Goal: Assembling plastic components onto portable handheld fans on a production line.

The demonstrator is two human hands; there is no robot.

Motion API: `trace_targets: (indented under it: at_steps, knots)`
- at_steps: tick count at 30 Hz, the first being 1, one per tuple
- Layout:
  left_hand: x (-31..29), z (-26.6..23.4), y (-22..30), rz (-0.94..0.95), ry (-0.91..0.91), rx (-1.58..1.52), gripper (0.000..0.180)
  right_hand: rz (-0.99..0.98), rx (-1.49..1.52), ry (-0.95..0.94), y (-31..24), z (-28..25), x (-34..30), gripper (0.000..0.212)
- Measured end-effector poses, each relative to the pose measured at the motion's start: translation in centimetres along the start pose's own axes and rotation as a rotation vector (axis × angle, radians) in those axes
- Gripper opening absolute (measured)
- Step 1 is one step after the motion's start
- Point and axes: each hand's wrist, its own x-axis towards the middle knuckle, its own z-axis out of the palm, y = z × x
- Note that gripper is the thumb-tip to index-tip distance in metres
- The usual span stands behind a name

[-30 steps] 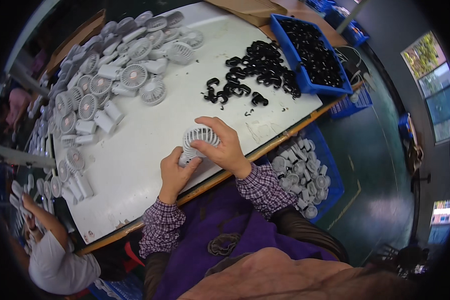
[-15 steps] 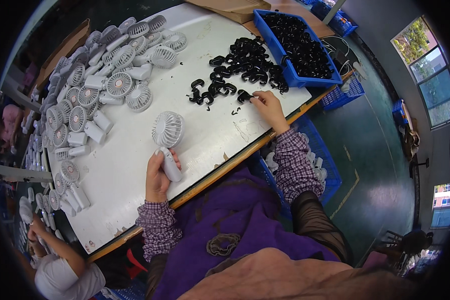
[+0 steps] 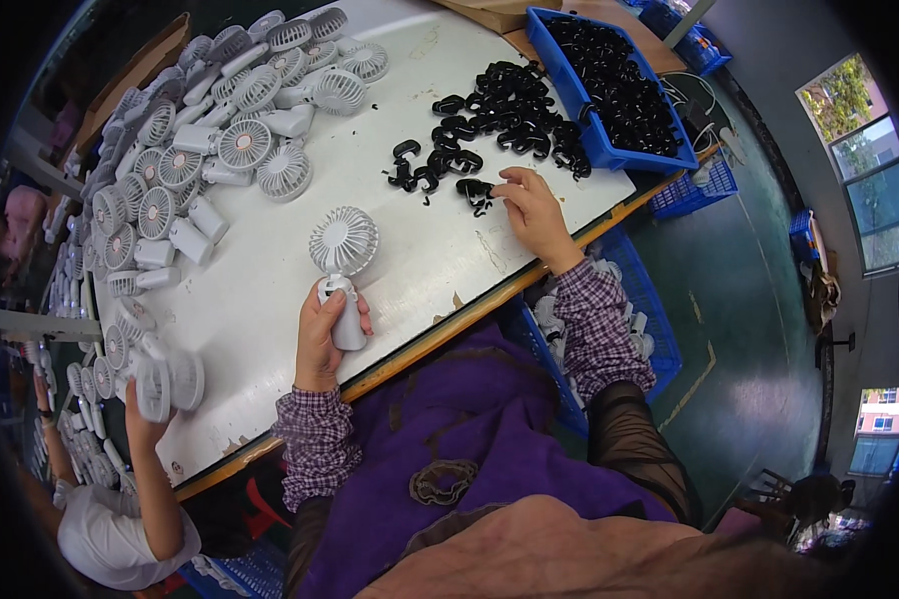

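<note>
Handheld fan (image 3: 345,243): pale grey, smooth plastic handle, domed cage of fine radiating ribs; held just above the white table (image 3: 260,329), whose glossy surface is chipped along the near edge. A heap of similar pale fans (image 3: 195,165), round cages and rounded handles overlapping, covers the table's left side. Black curved pieces (image 3: 514,110), shiny and hook-like, lie loose in a cluster at far right. Containers: shallow blue tray (image 3: 641,158), filled with more black pieces, at the table's far right corner; blue crate (image 3: 659,299) below the table edge, pale fans inside, partly covered by the right sleeve (image 3: 594,324), checked cloth. Left hand (image 3: 320,334): fingers wrapped around the fan handle, thumb along its front, cage upward. Right hand (image 3: 537,215): reaching over the table, palm down, thumb and forefinger bent close together beside a small black clump (image 3: 475,193); contact or grip cannot be told.
</note>
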Motion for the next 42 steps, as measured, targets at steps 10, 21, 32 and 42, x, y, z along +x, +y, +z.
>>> trace_targets:
  at_steps: [10, 21, 32, 42]
  knots:
    - [-0.2, -0.2, -0.2, -0.012, 0.007, -0.007, 0.028, 0.059, 0.127, -0.198, 2.3, 0.0, 1.2, 0.018]
    - [1.8, 2.6, -2.8, 0.382, -0.002, 0.344, 0.054, 0.808, 1.990, -0.203, -15.0, 3.0, -2.6, 0.016]
    - [0.4, 2.4, -2.0, 0.492, 0.244, 0.645, 0.031, 0.882, 1.771, -0.182, -18.7, 5.7, -4.9, 0.010]
    - [0.5, 3.0, -2.1, 0.260, 0.179, 0.384, 0.022, 0.869, 1.654, -0.013, -15.5, 5.3, -5.0, 0.021]
